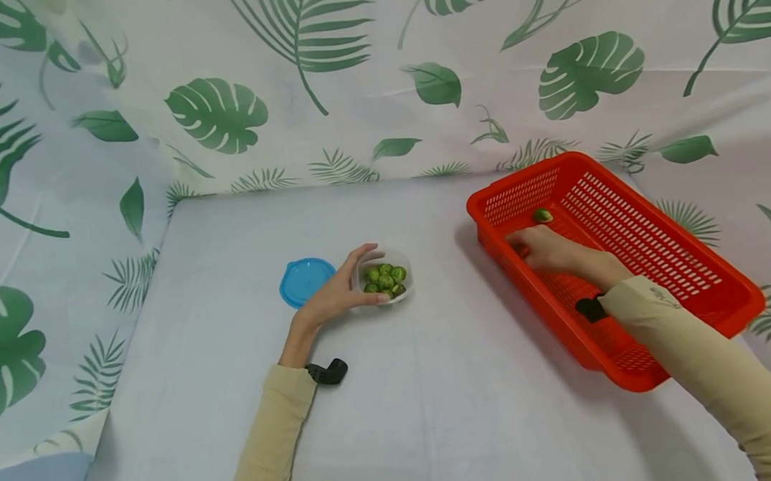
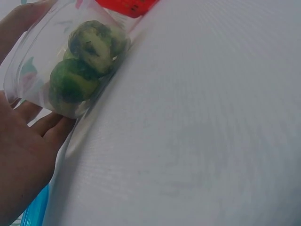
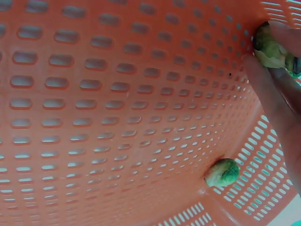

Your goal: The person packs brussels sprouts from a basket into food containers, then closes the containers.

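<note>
My left hand (image 1: 337, 291) grips a small clear plastic container (image 1: 407, 262) from its left side, thumb on the near rim and fingers on the far side. Several green Brussels sprouts (image 1: 386, 279) lie inside it, also seen through its wall in the left wrist view. Down inside the red basket (image 1: 573, 333) is my right hand (image 1: 549, 250), near its left wall. In the right wrist view its fingers (image 3: 265, 87) pinch a Brussels sprout (image 3: 269, 47). Another loose sprout (image 3: 222, 173) lies in the basket's corner, beyond the hand.
A blue lid (image 1: 306, 280) lies on the white tabletop (image 1: 367, 413), just left of the container. The basket stands at a slant on the right, its slotted walls rising around the right hand. Leaf-patterned cloth (image 1: 354, 113) hangs behind the table and at its sides.
</note>
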`<action>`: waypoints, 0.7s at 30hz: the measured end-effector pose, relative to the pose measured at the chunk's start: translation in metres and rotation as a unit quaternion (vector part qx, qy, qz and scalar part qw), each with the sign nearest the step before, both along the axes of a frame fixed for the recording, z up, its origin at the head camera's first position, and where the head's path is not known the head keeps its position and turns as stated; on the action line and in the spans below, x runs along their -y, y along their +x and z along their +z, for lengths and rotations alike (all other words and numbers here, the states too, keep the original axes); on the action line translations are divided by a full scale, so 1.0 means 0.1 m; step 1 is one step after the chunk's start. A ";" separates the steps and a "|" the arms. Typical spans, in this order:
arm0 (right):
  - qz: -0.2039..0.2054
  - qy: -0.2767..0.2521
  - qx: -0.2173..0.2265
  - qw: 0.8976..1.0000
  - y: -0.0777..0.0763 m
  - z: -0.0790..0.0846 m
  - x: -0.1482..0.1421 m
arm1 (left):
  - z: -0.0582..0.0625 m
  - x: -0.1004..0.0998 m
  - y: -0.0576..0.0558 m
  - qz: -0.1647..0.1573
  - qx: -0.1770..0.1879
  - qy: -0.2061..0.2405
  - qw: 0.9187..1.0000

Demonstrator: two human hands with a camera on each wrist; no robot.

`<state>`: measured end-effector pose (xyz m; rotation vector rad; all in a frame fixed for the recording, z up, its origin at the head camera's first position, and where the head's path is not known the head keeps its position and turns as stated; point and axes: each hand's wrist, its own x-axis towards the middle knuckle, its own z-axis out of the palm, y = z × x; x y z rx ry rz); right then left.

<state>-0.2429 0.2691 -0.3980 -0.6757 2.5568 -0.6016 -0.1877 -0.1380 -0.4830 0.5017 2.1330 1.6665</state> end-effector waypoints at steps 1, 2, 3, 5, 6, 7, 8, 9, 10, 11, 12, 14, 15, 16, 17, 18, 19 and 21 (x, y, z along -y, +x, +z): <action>0.001 0.000 -0.003 1.000 0.00 0.00 -0.01 | 0.00 0.00 0.00 0.001 0.000 -0.001 1.000; 0.000 0.000 -0.005 1.000 0.00 0.00 -0.01 | 0.00 -0.01 0.00 0.000 0.000 -0.001 1.000; 0.002 0.001 -0.008 1.000 0.00 0.00 -0.01 | 0.00 -0.01 0.00 0.001 0.000 -0.001 1.000; 0.001 0.000 -0.014 1.000 0.01 0.01 -0.01 | 0.00 -0.01 0.00 0.000 -0.001 0.000 1.000; 0.000 0.000 -0.019 1.000 0.01 0.01 -0.01 | 0.00 -0.01 0.00 0.000 -0.002 0.001 1.000; 0.000 0.001 -0.024 1.000 0.01 0.02 -0.01 | 0.00 -0.01 -0.01 -0.001 -0.003 0.001 1.000; -0.003 0.002 -0.028 1.000 0.01 0.03 -0.01 | 0.00 -0.02 -0.01 -0.001 -0.003 0.001 1.000; -0.002 0.002 -0.032 0.999 0.01 0.03 -0.02 | 0.00 -0.02 -0.01 -0.002 -0.004 0.002 1.000; -0.004 0.003 -0.035 0.999 0.02 0.04 -0.02 | 0.01 -0.02 -0.01 -0.003 -0.004 0.002 1.000; -0.004 0.005 -0.038 0.999 0.02 0.04 -0.02 | 0.01 -0.02 -0.01 -0.003 -0.005 0.001 1.000; -0.006 0.007 -0.039 0.999 0.02 0.04 -0.03 | 0.01 -0.02 -0.01 -0.003 -0.005 0.001 1.000; -0.010 0.010 -0.037 0.999 0.02 0.05 -0.03 | 0.01 -0.01 0.00 -0.004 -0.003 0.003 1.000; -0.013 0.011 -0.036 0.999 0.02 0.06 -0.04 | 0.01 -0.01 0.00 -0.005 -0.002 0.005 1.000; -0.017 0.014 -0.034 0.999 0.02 0.06 -0.04 | 0.01 -0.01 0.00 -0.005 -0.001 0.007 1.000; -0.019 0.015 -0.032 0.999 0.03 0.07 -0.04 | 0.01 -0.01 0.00 -0.006 0.000 0.010 1.000; -0.023 0.016 -0.031 0.999 0.02 0.08 -0.05 | 0.01 -0.01 0.00 -0.007 0.000 0.013 1.000; -0.025 0.015 -0.029 0.999 0.02 0.09 -0.05 | 0.01 -0.01 0.00 -0.007 0.001 0.015 1.000; -0.030 0.019 -0.033 0.999 0.02 0.11 -0.06 | 0.01 -0.01 0.00 -0.008 0.000 0.019 1.000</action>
